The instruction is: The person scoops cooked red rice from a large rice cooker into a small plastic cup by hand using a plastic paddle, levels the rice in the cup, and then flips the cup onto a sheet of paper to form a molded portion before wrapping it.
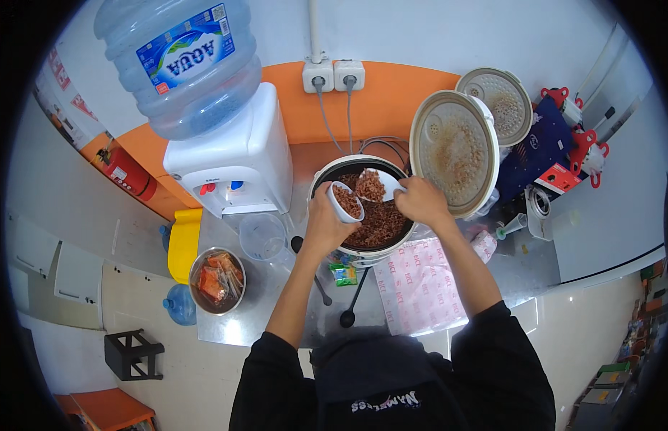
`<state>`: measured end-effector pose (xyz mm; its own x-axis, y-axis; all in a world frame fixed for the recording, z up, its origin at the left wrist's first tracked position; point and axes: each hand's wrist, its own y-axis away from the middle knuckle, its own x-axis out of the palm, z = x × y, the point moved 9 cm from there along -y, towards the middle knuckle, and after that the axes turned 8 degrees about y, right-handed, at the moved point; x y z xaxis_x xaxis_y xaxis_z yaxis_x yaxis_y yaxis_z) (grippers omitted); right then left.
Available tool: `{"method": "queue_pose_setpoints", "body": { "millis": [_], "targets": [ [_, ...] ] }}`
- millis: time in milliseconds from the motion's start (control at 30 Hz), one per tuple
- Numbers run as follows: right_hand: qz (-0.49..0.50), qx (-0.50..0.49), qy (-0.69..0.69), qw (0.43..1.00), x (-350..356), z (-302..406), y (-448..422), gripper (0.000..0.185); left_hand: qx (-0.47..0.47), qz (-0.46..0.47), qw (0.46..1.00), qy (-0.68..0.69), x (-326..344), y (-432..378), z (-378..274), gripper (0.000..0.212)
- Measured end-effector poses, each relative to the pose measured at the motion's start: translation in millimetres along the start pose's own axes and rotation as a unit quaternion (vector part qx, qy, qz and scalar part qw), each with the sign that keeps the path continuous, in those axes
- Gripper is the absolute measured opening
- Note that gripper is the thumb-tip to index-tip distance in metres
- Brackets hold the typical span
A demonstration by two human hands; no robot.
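My left hand (326, 226) holds a small white cup (346, 202) tilted over a rice cooker (316, 188), and reddish-brown cooked rice fills much of the cup. In my right hand (423, 202) is a white rice paddle (389, 186) that carries a heap of the same rice (369, 186), close beside the cup's rim. More rice (380, 223) lies in the dark inner pot below both hands. The cooker's round lid (455, 153) stands raised behind my right hand. Printed wrapping paper (420, 285) lies under my right forearm.
A water dispenser (231, 161) with a large bottle stands at the back left. Left of the cooker are a clear plastic jug (263, 237) and a metal bowl (193, 280) with packets. Black spoons (347, 318) lie at the front. A second open lid (501, 105) is behind, right.
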<state>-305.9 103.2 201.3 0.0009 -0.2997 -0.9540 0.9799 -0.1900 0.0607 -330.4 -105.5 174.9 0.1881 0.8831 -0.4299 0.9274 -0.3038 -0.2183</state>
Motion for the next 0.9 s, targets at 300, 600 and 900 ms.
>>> {"method": "queue_pose_setpoints", "body": {
  "millis": [300,600,900],
  "targets": [
    [-0.211,-0.12,0.243,0.939,16.9,71.1,59.2,0.028,-0.048,-0.073,0.996,0.012,26.8,-19.6,8.5,0.103],
    [-0.187,-0.159,0.085,0.966,-48.1,47.3,73.2,0.025,-0.051,-0.01,0.987,0.155,14.6,-10.2,4.6,0.104],
    [-0.165,-0.182,0.052,0.968,-64.9,51.5,83.8,0.023,-0.032,0.012,0.983,0.179,17.9,-0.8,-6.9,0.101]
  ]
}}
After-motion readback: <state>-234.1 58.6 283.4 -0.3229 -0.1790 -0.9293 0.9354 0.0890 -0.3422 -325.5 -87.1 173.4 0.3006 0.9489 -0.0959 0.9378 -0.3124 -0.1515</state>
